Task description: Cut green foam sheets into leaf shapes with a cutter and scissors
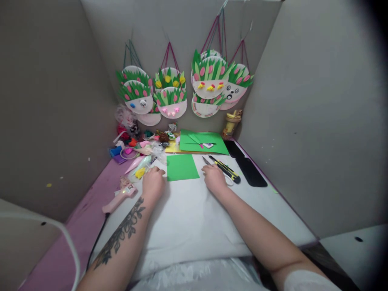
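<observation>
A square sheet of green paper (182, 167) lies flat on the white-covered table (188, 218), between the two hands. The left hand (153, 182) rests knuckles-up just beside its left edge, loosely curled and grasping nothing. The right hand (214, 179) rests near its right edge, also holding nothing, beside a yellow-and-black utility knife (226, 169). A pink glue gun (119, 198) lies left of the left hand.

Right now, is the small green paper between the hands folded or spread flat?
Spread flat: the green paper lies as one smooth sheet on the white table, no crease visible.
</observation>
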### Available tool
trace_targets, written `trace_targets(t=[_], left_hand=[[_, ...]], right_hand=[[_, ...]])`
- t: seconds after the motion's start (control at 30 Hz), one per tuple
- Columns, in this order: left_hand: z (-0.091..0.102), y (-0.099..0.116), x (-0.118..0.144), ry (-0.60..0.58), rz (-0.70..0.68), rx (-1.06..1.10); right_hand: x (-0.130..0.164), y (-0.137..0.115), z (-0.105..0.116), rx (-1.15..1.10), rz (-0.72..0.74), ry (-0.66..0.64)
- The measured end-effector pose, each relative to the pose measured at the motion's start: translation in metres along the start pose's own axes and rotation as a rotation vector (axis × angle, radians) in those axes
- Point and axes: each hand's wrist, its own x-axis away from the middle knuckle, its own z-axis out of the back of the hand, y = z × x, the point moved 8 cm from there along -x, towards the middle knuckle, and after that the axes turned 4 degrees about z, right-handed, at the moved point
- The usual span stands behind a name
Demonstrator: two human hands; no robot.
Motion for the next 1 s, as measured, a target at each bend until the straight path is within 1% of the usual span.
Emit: trace_targets(t=[0.03,0.1,0.2,0.27,0.33,0.37,0.4,0.47,0.6,0.67,0.73,0.8,0.93,1.0], left_hand=[[0.000,0.001,-0.001,0.016,-0.012,0.027],[-0.004,0.009,-0.002,0.019,-0.088,0.076],[-0.012,0.031,0.002,-0.032,-0.246,0.144],[-0.018,0.043,0.006,-0.069,-0.322,0.169],[-0.022,0.051,0.009,-0.091,-0.353,0.169],[-0.023,0.052,0.009,-0.092,-0.348,0.163],[-0.024,0.052,0.009,-0.089,-0.330,0.157],[-0.026,0.047,0.006,-0.078,-0.270,0.152],[-0.031,0.030,-0.003,-0.104,-0.150,0.207],[-0.035,0.023,-0.007,-0.136,-0.106,0.241],[-0.036,0.018,-0.009,-0.163,-0.082,0.255],[-0.034,0.020,-0.010,-0.172,-0.102,0.249],[-0.028,0.031,-0.008,-0.147,-0.214,0.232],[-0.028,0.032,-0.009,-0.133,-0.224,0.217]], right_hand=[[0.000,-0.001,0.001,-0.025,0.011,0.019],[0.001,-0.010,0.002,-0.068,0.059,0.035],[0.005,-0.037,-0.003,-0.112,0.187,0.012],[0.009,-0.057,-0.007,-0.122,0.282,-0.011],[0.012,-0.071,-0.010,-0.117,0.352,-0.030],[0.013,-0.075,-0.011,-0.111,0.366,-0.031],[0.012,-0.075,-0.011,-0.107,0.364,-0.027],[0.008,-0.068,-0.011,-0.099,0.312,-0.013],[-0.001,-0.036,-0.014,-0.078,0.128,-0.025],[-0.004,-0.027,-0.017,-0.077,0.090,-0.055],[-0.006,-0.024,-0.020,-0.081,0.087,-0.085],[-0.008,-0.023,-0.022,-0.078,0.087,-0.104],[-0.013,-0.024,-0.027,-0.048,0.095,-0.122],[-0.015,-0.023,-0.030,-0.019,0.085,-0.132]])
